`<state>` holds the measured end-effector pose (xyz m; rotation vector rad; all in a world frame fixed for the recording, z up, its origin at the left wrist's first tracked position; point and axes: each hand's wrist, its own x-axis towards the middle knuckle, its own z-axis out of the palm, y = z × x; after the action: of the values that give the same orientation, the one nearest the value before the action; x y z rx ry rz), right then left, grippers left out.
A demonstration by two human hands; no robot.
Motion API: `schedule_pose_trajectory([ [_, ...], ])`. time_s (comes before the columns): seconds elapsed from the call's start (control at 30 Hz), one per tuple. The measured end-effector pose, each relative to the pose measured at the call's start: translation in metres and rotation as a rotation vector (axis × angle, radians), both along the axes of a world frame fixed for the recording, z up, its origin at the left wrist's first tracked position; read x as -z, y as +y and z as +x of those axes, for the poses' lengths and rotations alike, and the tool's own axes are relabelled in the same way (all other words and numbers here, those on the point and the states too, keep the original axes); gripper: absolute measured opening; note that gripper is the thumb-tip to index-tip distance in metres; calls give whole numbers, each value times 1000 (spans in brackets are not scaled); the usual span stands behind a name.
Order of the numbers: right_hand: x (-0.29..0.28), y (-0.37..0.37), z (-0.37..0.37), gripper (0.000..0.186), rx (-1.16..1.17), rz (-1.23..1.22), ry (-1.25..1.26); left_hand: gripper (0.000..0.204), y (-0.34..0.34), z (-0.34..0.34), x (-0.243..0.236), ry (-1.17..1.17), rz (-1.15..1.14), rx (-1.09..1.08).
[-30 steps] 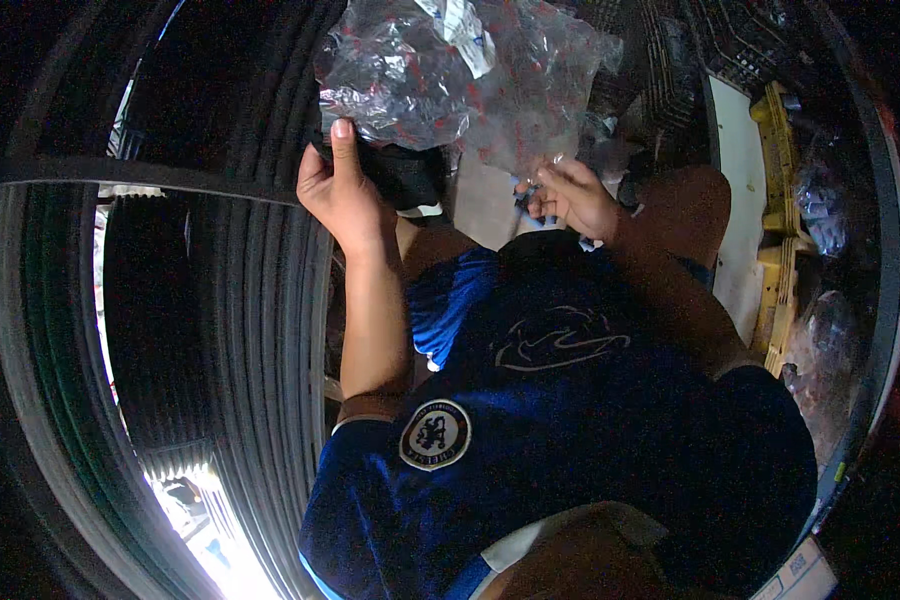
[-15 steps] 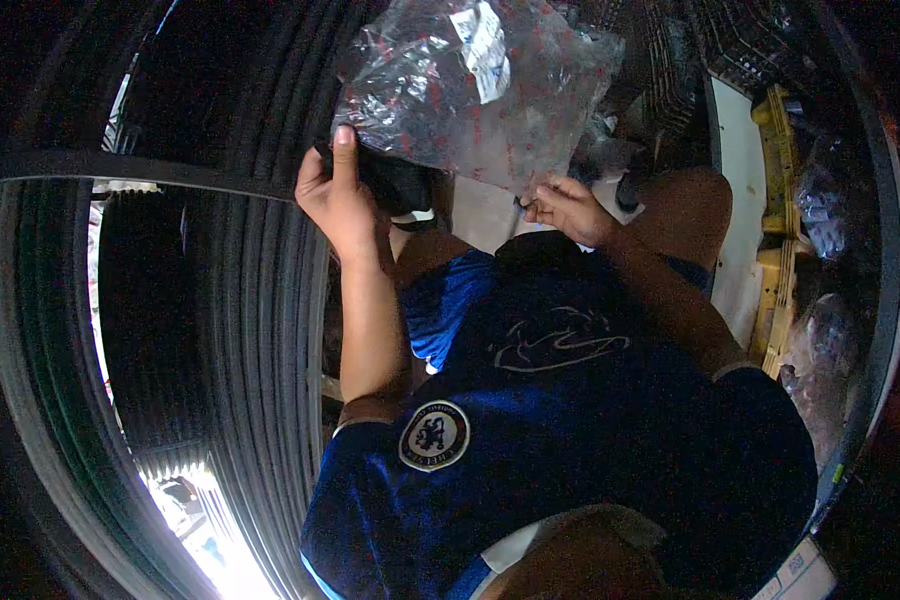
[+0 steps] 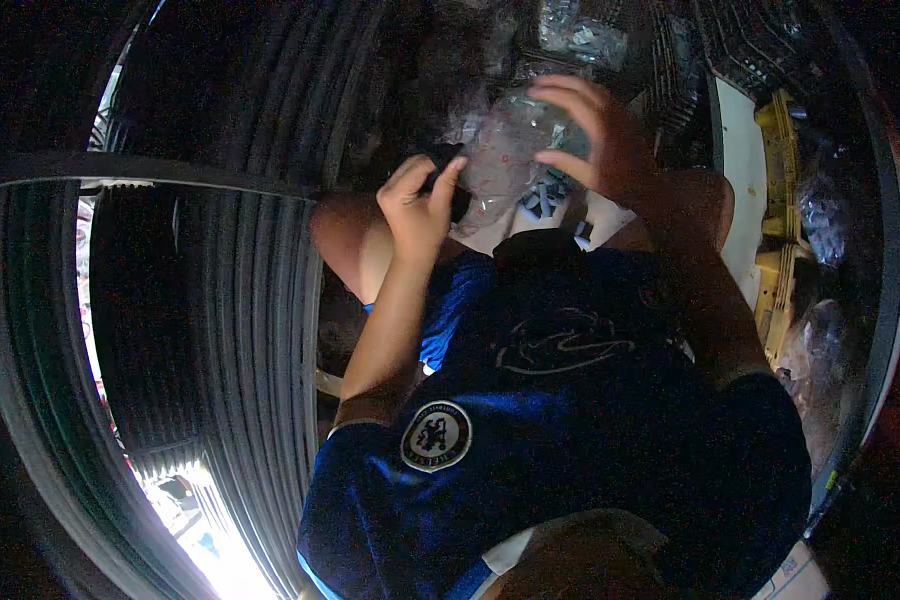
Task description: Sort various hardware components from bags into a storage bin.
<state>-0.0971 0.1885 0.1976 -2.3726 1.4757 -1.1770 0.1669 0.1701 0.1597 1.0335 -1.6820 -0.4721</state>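
My left hand (image 3: 420,205) is closed on a black item (image 3: 455,200), dark and partly hidden by my thumb, with a clear plastic bag (image 3: 502,160) printed in red beside it. My right hand (image 3: 595,135) is raised at the right of the bag, fingers curved and apart, slightly blurred, its fingertips near or touching the plastic. Small grey pieces (image 3: 542,200) show below the bag between my knees; what they are, I cannot make out.
Tall stacks of dark ribbed panels (image 3: 245,330) fill the left, crossed by a bar (image 3: 160,173). A white board (image 3: 740,180) and yellow slotted pieces (image 3: 775,165) stand at right, beside wrapped bundles (image 3: 825,225). More bagged parts (image 3: 580,35) lie at the top.
My left hand has moved rightward and slightly down. My right hand has risen and opened. The bag, spread wide at the top before, is now smaller and lower between my hands.
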Motion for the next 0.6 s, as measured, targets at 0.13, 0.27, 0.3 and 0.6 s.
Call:
schedule_pose_trajectory([
  [0.13,-19,-8,18,35,-179,80,262,25,10,-15,-2,-51,-5,60],
  [0.27,-7,-2,29,25,-238,117,246,21,19,-11,0,-33,106,70],
  [0.3,-4,-1,31,20,-253,159,227,21,18,-8,0,6,157,86],
  [0.6,16,7,52,22,-404,-50,374,49,-43,-2,-30,-602,492,369],
])
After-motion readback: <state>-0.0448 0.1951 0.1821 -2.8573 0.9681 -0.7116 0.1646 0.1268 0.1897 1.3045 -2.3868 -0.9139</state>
